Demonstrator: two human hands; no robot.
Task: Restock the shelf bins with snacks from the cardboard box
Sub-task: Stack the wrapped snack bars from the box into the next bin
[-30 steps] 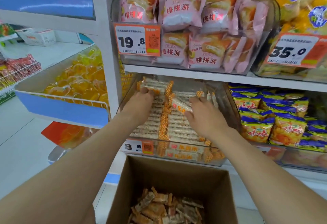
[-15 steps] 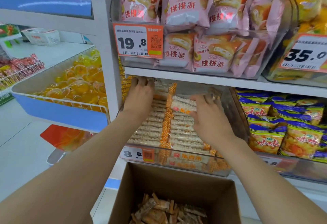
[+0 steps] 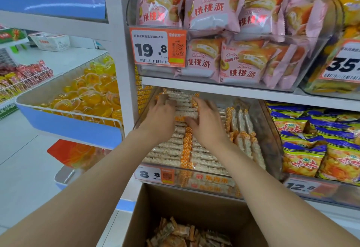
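A clear shelf bin (image 3: 269,141) with an 8.8 price tag holds rows of white snack bars (image 3: 167,149) with orange checked ends. More bars stand on end at its right side (image 3: 241,126). Both my hands reach deep into the bin under the shelf above. My left hand (image 3: 159,116) grips the left ends of a small stack of bars (image 3: 183,106) at the rear left. My right hand (image 3: 206,124) holds the stack's right side, thumb in front. Below, the open cardboard box (image 3: 194,204) contains loose bars (image 3: 185,235).
A white shelf board (image 3: 214,89) sits close above my hands, carrying a bin of pink pie bags (image 3: 214,13). Blue and yellow snack bags (image 3: 311,149) fill the bin to the right. A white post (image 3: 124,51) and a basket of orange jelly cups (image 3: 81,98) lie left.
Both hands have moved deeper toward the bin's rear left. My right hand has shifted left, closing in on the left hand, with a stack of bars between them.
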